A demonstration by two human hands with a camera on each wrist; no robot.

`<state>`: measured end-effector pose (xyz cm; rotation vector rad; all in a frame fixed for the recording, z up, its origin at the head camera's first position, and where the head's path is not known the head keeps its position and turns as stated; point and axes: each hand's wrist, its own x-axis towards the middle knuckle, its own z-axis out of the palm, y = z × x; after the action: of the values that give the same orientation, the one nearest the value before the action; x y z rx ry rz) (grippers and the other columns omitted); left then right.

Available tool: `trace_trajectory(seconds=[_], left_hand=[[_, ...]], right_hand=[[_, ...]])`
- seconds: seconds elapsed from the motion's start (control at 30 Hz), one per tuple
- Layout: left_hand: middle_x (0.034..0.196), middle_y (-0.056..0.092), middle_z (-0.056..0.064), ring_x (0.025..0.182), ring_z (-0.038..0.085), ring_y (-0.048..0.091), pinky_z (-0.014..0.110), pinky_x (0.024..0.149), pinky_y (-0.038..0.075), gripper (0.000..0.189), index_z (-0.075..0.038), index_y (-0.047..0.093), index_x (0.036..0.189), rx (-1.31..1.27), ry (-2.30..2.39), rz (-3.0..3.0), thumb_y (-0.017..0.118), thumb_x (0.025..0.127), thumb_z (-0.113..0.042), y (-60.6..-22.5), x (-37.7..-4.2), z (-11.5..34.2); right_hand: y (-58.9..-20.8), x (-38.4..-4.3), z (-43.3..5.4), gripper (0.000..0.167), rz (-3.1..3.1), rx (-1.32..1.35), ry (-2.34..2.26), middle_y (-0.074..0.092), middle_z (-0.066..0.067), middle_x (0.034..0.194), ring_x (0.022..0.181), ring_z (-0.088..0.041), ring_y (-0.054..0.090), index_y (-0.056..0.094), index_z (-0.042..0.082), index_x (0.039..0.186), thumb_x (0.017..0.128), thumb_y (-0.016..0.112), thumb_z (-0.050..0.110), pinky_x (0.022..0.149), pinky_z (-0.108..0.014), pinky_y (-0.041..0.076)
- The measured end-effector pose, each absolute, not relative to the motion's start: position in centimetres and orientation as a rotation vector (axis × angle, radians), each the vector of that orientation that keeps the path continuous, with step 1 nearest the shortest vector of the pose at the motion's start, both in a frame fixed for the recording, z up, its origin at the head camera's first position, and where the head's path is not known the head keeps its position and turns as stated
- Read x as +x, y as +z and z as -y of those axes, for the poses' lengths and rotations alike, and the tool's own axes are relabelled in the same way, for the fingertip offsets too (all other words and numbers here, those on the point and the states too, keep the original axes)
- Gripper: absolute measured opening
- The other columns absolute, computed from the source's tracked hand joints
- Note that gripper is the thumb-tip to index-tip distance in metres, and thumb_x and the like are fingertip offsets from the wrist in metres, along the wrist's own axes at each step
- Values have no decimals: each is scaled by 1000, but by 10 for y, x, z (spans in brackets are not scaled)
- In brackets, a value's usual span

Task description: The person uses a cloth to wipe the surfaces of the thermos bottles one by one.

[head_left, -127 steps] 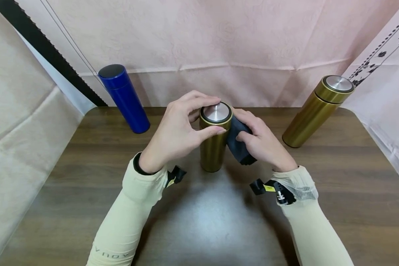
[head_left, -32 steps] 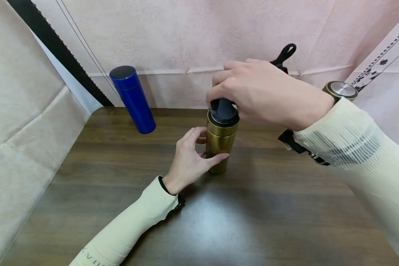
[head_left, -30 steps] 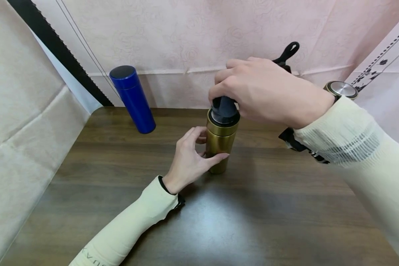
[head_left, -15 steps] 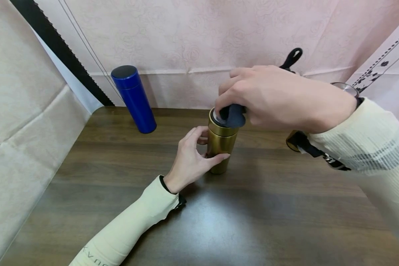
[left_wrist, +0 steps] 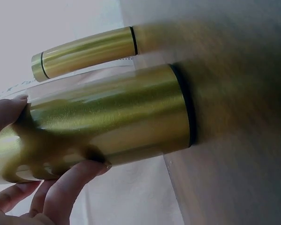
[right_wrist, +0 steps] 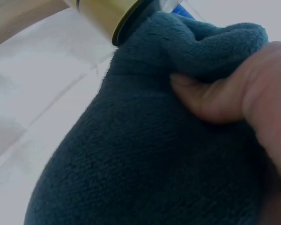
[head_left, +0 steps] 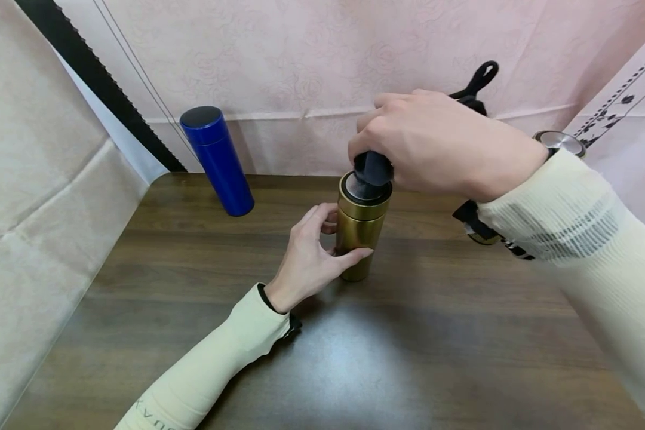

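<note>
A gold thermos flask stands upright mid-table in the head view, its steel lid top ringed in black. My left hand grips its body from the left, thumb in front and fingers behind. Above the lid, my right hand pinches a folded dark blue-grey cleaning cloth and holds it against the lid top. The right wrist view shows the fuzzy cloth bunched under the thumb, with the flask's rim just beyond it. The right fingertips are mostly hidden in the head view.
A blue thermos flask stands at the back left of the wooden table. A second gold flask stands at the right, largely covered by the right forearm. Pale cloth hangs behind the table's back edge.
Earlier, the left hand was at the flask's top and the cloth at its right side. Since then the left hand moved down the body, and the cloth went onto the lid, shifting about there.
</note>
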<state>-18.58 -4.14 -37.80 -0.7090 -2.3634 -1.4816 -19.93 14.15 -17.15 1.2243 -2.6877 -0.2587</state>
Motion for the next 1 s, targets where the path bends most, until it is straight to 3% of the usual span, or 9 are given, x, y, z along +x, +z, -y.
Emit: trace_trajectory(seconds=[0.2,0.43,0.6,0.7,0.83,1.0], left_hand=[[110,65,-2,100,12,65,27,86,59,64,-15,60,125,-731,-1444,2367,94,73,-30,-376,-187,41],[109,64,-2,99,11,65,27,88,58,63,-15,59,125,-749,-1426,2371,93,74,-30,-375,-187,41],[112,64,-1,102,13,65,28,89,59,65,-15,58,127,-772,-1418,2372,93,75,-30,-375,-187,42],[113,64,-1,103,13,65,30,90,59,64,-14,57,127,-773,-1418,2378,92,76,-30,-376,-187,42],[112,64,-2,103,13,64,29,90,59,63,-14,58,126,-763,-1414,2389,92,76,-31,-375,-187,42],[111,64,-2,102,12,65,28,90,58,63,-15,58,126,-752,-1423,2392,92,75,-31,-374,-186,41]], right_hand=[[-170,-196,-155,44,2712,1247,-253,68,8,93,90,-23,54,75,29,96,77,66,-9,71,-46,48],[-172,-188,-146,37,2670,1365,-213,64,14,90,93,-18,55,73,33,93,81,71,-3,76,-41,48],[-174,-185,-132,35,2597,1391,-217,62,12,84,89,-20,55,69,29,81,85,64,-5,76,-43,47],[-174,-186,-127,36,2601,1355,-257,64,6,85,89,-24,56,71,25,85,84,60,-9,76,-47,49],[-172,-191,-126,36,2670,1280,-296,67,1,91,94,-28,59,74,21,96,82,64,-10,76,-51,51],[-169,-196,-135,33,2740,1206,-285,69,0,94,94,-29,60,74,22,98,82,68,-5,72,-50,51]])
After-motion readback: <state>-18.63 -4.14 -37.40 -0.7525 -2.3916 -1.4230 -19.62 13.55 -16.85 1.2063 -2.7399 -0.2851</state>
